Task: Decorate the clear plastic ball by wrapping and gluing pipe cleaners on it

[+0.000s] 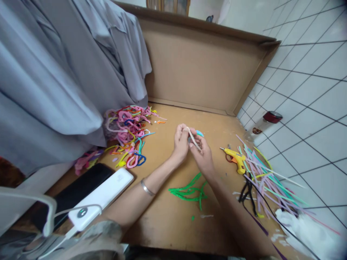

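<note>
My left hand (181, 141) and my right hand (202, 153) meet above the middle of the table. Between them runs a cream-white pipe cleaner (193, 137), slanting down from the left fingertips to the right fingers. Both hands are closed on it. Something light blue (200, 133) shows just behind my right fingers; whether it is held or lying on the table I cannot tell. Below the hands, green pipe cleaners (187, 193) lie in a loose bundle, partly behind my right forearm.
A heap of colourful pipe cleaners (126, 124) lies at left, near a white power bank (108, 193) and a black phone (86, 184). On the right are a yellow glue gun (235, 159), pastel pipe cleaners (262, 177) and a red-lidded jar (261, 126). Cardboard (195, 65) stands behind.
</note>
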Available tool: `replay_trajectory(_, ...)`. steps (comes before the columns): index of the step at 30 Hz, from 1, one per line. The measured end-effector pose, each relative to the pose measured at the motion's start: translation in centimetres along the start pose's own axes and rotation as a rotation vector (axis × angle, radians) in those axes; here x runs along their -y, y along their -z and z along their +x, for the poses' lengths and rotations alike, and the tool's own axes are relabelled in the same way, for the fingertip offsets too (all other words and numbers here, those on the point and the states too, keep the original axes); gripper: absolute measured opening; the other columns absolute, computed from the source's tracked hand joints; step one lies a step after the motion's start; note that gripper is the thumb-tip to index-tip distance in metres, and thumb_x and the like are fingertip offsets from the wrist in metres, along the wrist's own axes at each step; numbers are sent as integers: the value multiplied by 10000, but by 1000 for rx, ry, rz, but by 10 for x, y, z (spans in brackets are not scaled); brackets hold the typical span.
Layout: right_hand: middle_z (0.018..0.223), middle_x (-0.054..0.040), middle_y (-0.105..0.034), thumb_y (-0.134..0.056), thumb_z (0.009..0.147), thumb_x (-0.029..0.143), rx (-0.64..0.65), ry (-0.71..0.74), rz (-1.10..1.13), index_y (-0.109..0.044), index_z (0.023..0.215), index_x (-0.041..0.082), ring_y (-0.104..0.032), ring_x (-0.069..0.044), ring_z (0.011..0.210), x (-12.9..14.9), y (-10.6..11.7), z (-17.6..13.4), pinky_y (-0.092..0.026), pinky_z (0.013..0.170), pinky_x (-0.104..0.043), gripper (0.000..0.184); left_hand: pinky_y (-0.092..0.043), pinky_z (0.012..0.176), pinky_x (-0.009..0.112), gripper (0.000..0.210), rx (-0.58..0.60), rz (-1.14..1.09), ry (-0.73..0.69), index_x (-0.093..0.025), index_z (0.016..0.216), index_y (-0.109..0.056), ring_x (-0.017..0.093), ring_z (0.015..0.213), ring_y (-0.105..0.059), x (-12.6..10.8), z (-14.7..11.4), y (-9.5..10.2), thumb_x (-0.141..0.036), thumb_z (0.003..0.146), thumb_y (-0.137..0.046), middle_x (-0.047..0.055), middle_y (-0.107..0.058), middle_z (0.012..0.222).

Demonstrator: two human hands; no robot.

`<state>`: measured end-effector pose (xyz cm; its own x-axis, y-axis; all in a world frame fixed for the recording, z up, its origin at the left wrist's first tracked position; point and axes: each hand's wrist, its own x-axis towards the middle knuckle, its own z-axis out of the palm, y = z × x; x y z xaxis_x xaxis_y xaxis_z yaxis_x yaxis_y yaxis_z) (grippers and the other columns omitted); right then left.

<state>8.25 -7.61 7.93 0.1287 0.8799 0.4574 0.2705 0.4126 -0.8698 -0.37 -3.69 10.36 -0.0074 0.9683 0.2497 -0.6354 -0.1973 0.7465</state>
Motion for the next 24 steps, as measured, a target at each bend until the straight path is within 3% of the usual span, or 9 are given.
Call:
replay_trajectory(4,1095,-85,-697,-552,882,323,-37,3,6,-578,1200,245,-669,-218,956,7,-1,-4,-526,869,-367,328,-526,700,267,310,81,113,8,-226,830,-402,128,763,-631,8,-16,-4,-475,873,-581,56,-684,1109)
replay_trajectory(7,1099,-78,-702,-541,888,311,-76,19,-61,-596,1178,250,-664,-224,950,13,1,-6,-517,848,-360,302,-523,721,276,294,104,157,-6,-217,822,-434,121,757,-617,11,-21,-4,-465,875,-583,71,-666,1177)
replay_trajectory(12,939,-50,-687,-500,891,314,-49,17,-119,-628,1021,228,-621,-196,829,19,2,-6,-479,750,-316,201,-515,802,289,238,79,184,-38,-201,829,-514,142,841,-619,11,-24,-5,-419,869,-603,74,-668,1129)
replay_trajectory(17,826,-20,-610,-497,903,384,-17,-36,44,-590,874,207,-549,-161,764,23,1,-4,-454,725,-292,203,-498,777,252,236,43,176,-31,-173,803,-591,112,791,-595,4,-26,-10,-393,811,-677,50,-669,1002)
replay_trajectory(20,750,-6,-566,-549,873,477,-8,-73,196,-566,779,207,-518,-150,711,24,1,-2,-434,676,-282,287,-480,635,203,271,53,159,15,-166,783,-612,75,640,-567,-3,-26,-11,-403,752,-740,10,-654,817)
replay_trajectory(24,537,54,-410,-612,814,590,100,-232,501,-495,671,217,-359,-101,510,27,2,1,-305,506,-249,416,-315,354,188,363,139,144,194,-181,844,-629,60,337,-398,-14,-21,-9,-521,746,-713,-73,-499,499)
